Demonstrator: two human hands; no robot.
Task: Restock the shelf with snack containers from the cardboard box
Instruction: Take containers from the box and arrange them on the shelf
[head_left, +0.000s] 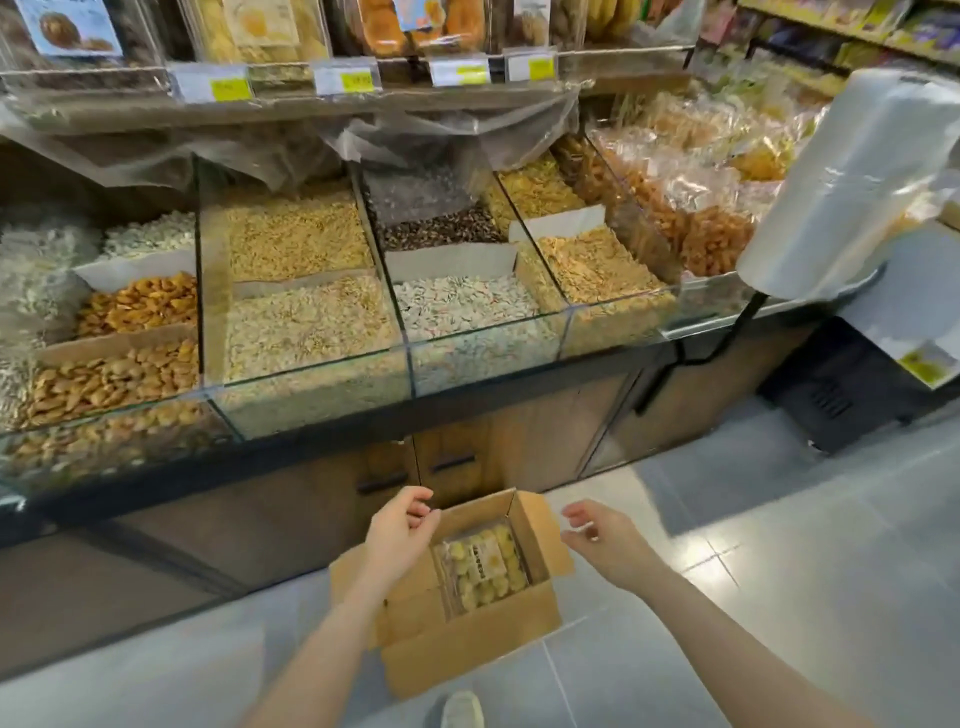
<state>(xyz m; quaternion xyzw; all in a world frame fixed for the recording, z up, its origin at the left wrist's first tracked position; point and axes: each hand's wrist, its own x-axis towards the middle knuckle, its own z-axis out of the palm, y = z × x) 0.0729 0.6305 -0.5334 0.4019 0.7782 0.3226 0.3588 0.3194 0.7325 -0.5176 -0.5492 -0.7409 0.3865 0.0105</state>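
Nearest us, the cardboard box (467, 623) sits open on the floor by our shoe (462, 711), flaps spread so we can reach straight in. One clear snack container (480, 569) lies flat inside at its right. Our left hand (397, 530) and right hand (597, 535) hover over the far rim, fingers loosely curled and holding nothing, likely poised to lift it. Beyond, the shelf (363, 101) above the glass bins (311, 332) awaits stock.

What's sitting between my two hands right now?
In the head view, the open cardboard box on the floor, with a clear snack container inside, lies between the left hand and right hand.
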